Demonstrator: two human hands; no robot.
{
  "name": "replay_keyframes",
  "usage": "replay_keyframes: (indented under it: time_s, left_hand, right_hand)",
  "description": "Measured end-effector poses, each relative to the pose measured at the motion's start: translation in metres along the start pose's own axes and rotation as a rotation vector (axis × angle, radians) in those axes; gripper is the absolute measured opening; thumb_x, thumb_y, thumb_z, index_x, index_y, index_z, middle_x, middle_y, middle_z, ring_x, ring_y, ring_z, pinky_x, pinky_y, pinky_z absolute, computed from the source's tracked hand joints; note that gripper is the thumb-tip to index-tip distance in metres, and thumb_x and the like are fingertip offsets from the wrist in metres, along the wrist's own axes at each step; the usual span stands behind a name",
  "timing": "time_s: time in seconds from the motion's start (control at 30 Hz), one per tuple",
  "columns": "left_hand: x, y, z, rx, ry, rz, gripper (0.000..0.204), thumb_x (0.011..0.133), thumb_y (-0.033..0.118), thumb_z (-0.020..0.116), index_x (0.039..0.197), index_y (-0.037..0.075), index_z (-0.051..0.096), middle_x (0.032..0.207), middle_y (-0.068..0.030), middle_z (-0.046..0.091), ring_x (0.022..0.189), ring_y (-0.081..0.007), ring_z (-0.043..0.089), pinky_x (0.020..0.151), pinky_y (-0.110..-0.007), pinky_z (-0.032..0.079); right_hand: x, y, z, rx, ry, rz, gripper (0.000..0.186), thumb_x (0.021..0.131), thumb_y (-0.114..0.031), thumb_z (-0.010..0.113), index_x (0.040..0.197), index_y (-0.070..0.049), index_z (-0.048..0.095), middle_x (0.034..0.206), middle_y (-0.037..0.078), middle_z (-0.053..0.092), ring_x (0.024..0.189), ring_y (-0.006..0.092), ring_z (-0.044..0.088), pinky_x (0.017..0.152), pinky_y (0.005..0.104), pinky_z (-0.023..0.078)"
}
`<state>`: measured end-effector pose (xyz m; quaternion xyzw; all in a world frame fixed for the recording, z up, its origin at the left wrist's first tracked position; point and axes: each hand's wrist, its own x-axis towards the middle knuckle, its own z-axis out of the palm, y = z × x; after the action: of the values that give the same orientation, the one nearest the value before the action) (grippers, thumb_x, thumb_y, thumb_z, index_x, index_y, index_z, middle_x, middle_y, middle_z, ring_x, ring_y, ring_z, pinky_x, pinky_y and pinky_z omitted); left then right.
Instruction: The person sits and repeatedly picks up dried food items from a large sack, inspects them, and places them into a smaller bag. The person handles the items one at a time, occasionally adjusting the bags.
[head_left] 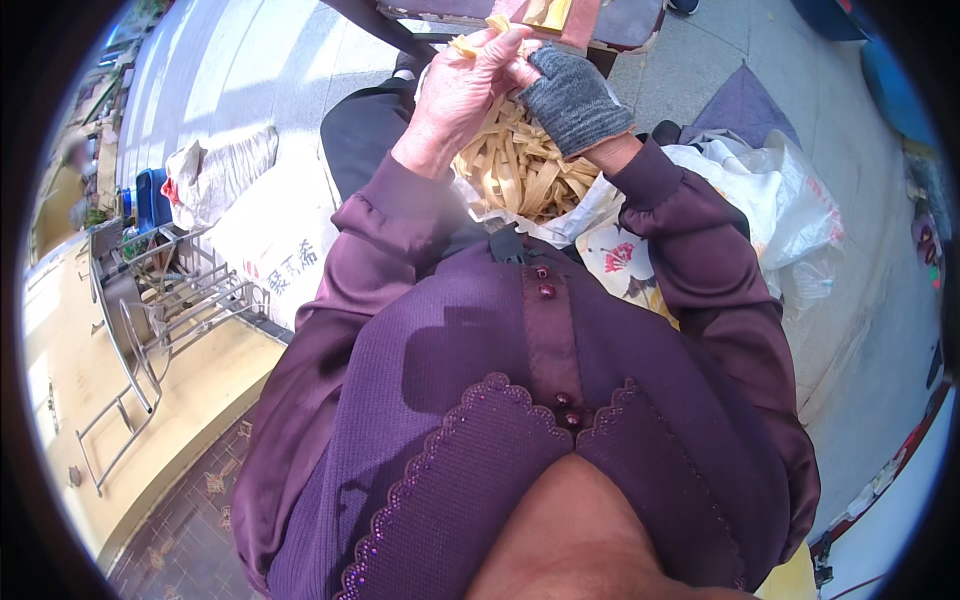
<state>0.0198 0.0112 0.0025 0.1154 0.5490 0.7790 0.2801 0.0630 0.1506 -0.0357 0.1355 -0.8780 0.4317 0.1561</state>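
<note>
Beyond the open bag my two hands meet, fingertips close together. My left hand (462, 92) is bare and closed on a pale yellow, husk-like strip (499, 22), whose ends poke out past the fingers. A grey knitted fingerless glove covers my right hand (572, 98); its thumb and fingers pinch toward the same strip, though the exact grip is partly hidden. Below them, a heap of dry, straw-coloured strips (525, 172) fills a white bag (545, 230) at my lap.
A dark stool (625, 22) stands just beyond my hands, bearing a pinkish cloth (580, 25). White plastic sacking (790, 205) lies on the right, with a dark cloth (745, 105) behind it. Leftward are a printed white sack (285, 235) and a metal frame (150, 320).
</note>
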Motion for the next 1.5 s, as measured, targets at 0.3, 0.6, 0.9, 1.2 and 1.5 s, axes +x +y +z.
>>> replay_keyframes:
  time_s: [0.3,0.6,0.9,1.2,1.5]
  left_hand:
    - [-0.014,0.006,-0.014,0.681,0.028,0.073,0.017,0.089,0.015,0.064,0.101,0.004,0.068,0.078,0.0006,0.065,0.071,-0.0053,0.057,0.068,-0.021,0.048]
    - [-0.025,0.019,-0.007,0.775,-0.147,-0.093,0.015,0.088,0.014,0.063,0.096,0.002,0.068,0.076,-0.0032,0.066,0.071,-0.0063,0.06,0.066,-0.023,0.05]
    - [-0.036,0.011,0.01,-0.118,-0.166,-0.206,0.021,0.09,0.018,0.059,0.096,-0.002,0.063,0.076,-0.0052,0.063,0.066,-0.0129,0.062,0.069,-0.03,0.056]
    - [-0.021,0.003,-0.052,-0.453,0.061,-0.248,0.035,0.091,0.033,0.059,0.107,0.002,0.059,0.098,-0.0087,0.059,0.085,-0.0191,0.059,0.089,-0.036,0.05]
    - [-0.02,-0.022,-0.042,-0.297,0.196,-0.077,0.03,0.092,0.028,0.057,0.108,0.002,0.057,0.102,-0.0113,0.059,0.094,-0.0211,0.057,0.08,-0.036,0.049]
  right_hand:
    - [0.011,0.046,-0.009,-0.066,-0.111,-0.088,0.042,0.091,-0.043,0.052,0.094,-0.003,0.065,0.077,0.008,0.063,0.07,0.0157,0.061,0.067,0.0291,0.048]
    - [0.007,0.013,-0.013,0.386,-0.243,0.042,0.036,0.09,-0.037,0.054,0.087,-0.003,0.066,0.068,0.011,0.061,0.067,0.0213,0.06,0.063,0.0334,0.046]
    - [-0.006,-0.003,-0.022,1.122,-0.121,0.546,0.026,0.09,-0.028,0.054,0.088,-0.005,0.066,0.057,-0.002,0.049,0.048,0.0054,0.041,0.044,0.0206,0.029]
    - [0.008,0.058,-0.008,1.006,-0.03,0.68,0.034,0.088,-0.033,0.057,0.063,-0.011,0.049,0.049,-0.003,0.04,0.038,0.0076,0.038,0.037,0.0232,0.03]
    - [0.001,0.02,0.023,0.669,-0.521,0.623,0.045,0.088,-0.047,0.058,0.1,-0.004,0.062,0.074,0.004,0.062,0.057,0.0129,0.058,0.055,0.0236,0.048]
